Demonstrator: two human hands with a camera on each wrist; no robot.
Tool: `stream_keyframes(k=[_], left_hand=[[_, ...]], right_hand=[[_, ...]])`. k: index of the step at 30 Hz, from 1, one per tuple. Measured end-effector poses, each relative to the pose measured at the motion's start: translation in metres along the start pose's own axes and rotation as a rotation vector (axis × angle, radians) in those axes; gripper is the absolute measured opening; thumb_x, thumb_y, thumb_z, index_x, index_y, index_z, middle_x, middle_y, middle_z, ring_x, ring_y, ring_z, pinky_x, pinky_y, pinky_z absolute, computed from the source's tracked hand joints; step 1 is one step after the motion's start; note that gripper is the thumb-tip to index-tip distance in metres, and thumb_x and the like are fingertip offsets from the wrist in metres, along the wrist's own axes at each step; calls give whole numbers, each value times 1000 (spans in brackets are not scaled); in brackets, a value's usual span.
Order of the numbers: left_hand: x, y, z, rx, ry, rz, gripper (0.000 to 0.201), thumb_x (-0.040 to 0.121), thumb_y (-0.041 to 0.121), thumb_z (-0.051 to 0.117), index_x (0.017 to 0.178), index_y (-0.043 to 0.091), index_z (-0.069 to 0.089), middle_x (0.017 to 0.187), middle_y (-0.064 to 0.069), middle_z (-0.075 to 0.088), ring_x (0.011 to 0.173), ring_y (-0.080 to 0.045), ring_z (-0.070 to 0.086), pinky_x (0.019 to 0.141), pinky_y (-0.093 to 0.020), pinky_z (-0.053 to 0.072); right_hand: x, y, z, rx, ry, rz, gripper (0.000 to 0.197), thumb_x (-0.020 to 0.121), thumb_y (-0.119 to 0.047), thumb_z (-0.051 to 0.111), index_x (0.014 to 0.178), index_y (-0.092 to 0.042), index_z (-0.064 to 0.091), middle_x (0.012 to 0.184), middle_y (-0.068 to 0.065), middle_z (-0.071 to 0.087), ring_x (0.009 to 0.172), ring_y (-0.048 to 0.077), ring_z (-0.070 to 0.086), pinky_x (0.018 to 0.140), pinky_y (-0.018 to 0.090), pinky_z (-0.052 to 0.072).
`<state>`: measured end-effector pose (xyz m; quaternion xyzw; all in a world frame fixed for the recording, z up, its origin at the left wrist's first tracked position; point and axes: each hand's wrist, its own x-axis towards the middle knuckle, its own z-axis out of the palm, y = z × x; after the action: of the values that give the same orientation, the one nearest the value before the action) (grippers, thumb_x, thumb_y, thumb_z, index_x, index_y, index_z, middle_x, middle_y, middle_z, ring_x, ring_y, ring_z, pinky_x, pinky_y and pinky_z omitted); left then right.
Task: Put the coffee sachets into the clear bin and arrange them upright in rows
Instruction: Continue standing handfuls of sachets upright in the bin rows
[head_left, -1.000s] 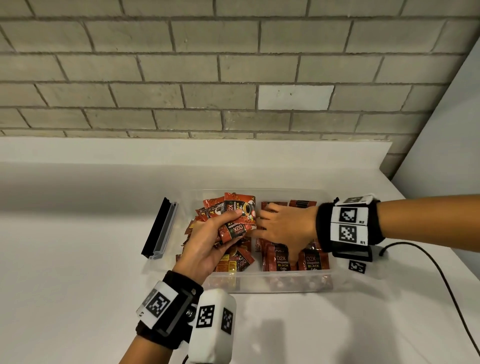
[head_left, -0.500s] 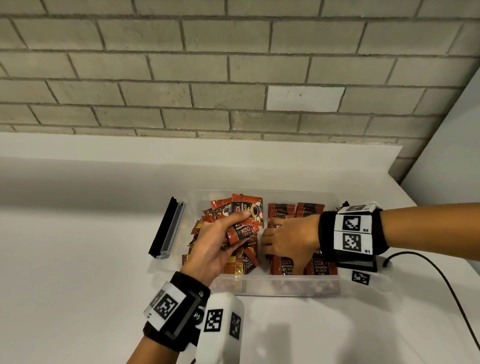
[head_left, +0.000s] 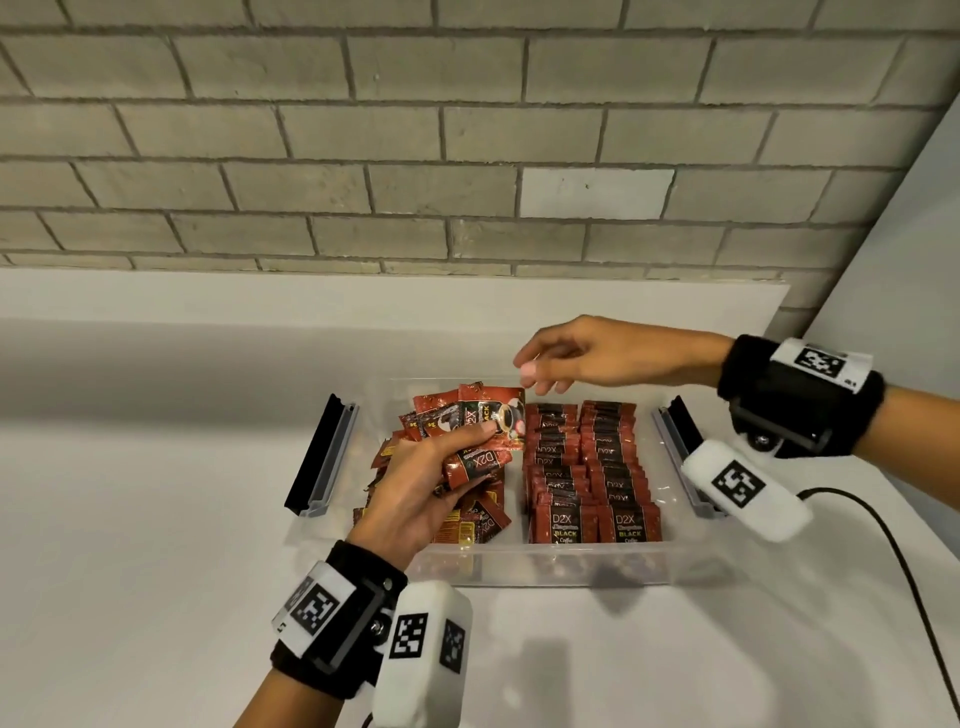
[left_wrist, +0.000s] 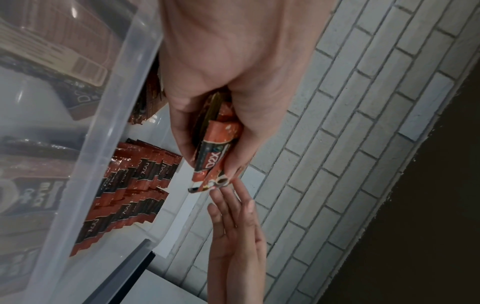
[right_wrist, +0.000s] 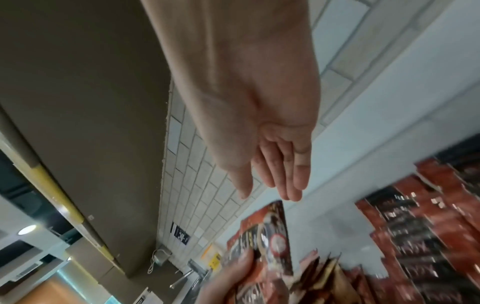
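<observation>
A clear bin (head_left: 545, 569) stands on the white counter. Its right half holds two rows of upright red-and-black coffee sachets (head_left: 589, 467); loose sachets (head_left: 467, 525) lie jumbled in its left half. My left hand (head_left: 415, 493) grips a fanned bunch of sachets (head_left: 478, 431) above the left half, also seen as a bunch of sachets (left_wrist: 215, 156) in the left wrist view. My right hand (head_left: 566, 358) hovers over the bin's far edge, fingers relaxed and empty, its fingertips (left_wrist: 226, 195) just short of the bunch's top sachet. The right hand (right_wrist: 275, 174) shows straight fingers.
Black-and-grey lid clips stick out at the bin's left end (head_left: 322, 457) and right end (head_left: 675, 447). A black cable (head_left: 904, 571) runs across the counter at the right. A brick wall (head_left: 467, 130) rises behind a white ledge.
My right hand has lifted out of the sachet rows and risen toward the bunch's top. The left hand keeps its grip on the bunch and has barely shifted.
</observation>
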<state>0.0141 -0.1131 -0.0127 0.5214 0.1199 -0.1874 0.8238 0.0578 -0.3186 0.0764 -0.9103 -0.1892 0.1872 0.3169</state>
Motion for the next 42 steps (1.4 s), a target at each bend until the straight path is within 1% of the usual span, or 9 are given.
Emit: stream_keyframes(k=[5, 11, 14, 21, 24, 29, 33, 37, 42], left_hand=[[-7, 2, 5, 44, -52, 8, 33, 64, 10, 78, 96, 6, 70, 94, -12, 75, 81, -20, 73, 71, -28, 58], [-5, 3, 2, 2, 10, 29, 35, 74, 17, 77, 107, 10, 68, 102, -11, 74, 98, -23, 70, 85, -36, 56], [-5, 3, 2, -29, 34, 27, 26, 76, 13, 75, 100, 8, 69, 99, -12, 74, 99, -25, 69, 86, -38, 55], [-7, 1, 6, 61, -48, 25, 28, 76, 5, 73, 103, 8, 66, 99, -12, 74, 89, -23, 72, 73, -30, 58], [-6, 1, 5, 52, -20, 54, 26, 76, 1, 72, 100, 6, 66, 98, -14, 74, 86, -24, 73, 73, -33, 59], [-3, 1, 1, -30, 40, 67, 30, 77, 8, 73, 106, 2, 67, 99, -14, 74, 91, -26, 71, 82, -39, 56], [-5, 2, 4, -48, -32, 43, 43, 73, 10, 72, 114, 1, 64, 109, -18, 71, 101, -31, 68, 85, -41, 54], [-6, 1, 4, 1, -28, 65, 42, 72, 1, 73, 113, -2, 64, 110, -21, 70, 101, -35, 67, 86, -43, 55], [-4, 0, 4, 93, -12, 49, 35, 74, -5, 72, 108, -1, 67, 105, -20, 71, 98, -36, 68, 91, -49, 53]], right_hand=[[4, 5, 20, 96, 50, -40, 23, 86, -27, 67, 105, -13, 68, 92, 1, 72, 84, 13, 67, 83, 26, 53], [5, 18, 12, 139, 67, 29, 16, 85, -21, 69, 96, -10, 70, 83, -3, 72, 71, 5, 65, 70, 19, 52], [2, 26, 8, 163, 66, 83, 17, 85, -19, 68, 98, -9, 70, 80, -5, 71, 71, 5, 64, 68, 16, 50], [-7, 26, 14, 215, 43, 63, 18, 87, -18, 66, 102, -9, 70, 88, -3, 72, 84, 8, 66, 82, 24, 52], [-7, 24, 18, 263, 41, 96, 17, 87, -15, 65, 102, -9, 69, 101, 12, 71, 89, 18, 63, 87, 34, 52], [-6, 16, 20, 559, 90, 215, 7, 90, -1, 58, 97, -4, 58, 104, 18, 64, 80, 18, 60, 64, 20, 54], [-3, 7, 31, 824, 90, 247, 23, 89, 9, 54, 106, -5, 47, 119, 26, 55, 96, 30, 65, 72, 30, 60], [-2, 0, 43, 606, 16, 196, 23, 89, 5, 58, 102, -8, 44, 110, 25, 58, 88, 31, 69, 75, 31, 60], [0, -1, 26, 242, 93, 80, 34, 86, -22, 68, 117, -16, 55, 104, 4, 66, 90, 13, 67, 83, 25, 54]])
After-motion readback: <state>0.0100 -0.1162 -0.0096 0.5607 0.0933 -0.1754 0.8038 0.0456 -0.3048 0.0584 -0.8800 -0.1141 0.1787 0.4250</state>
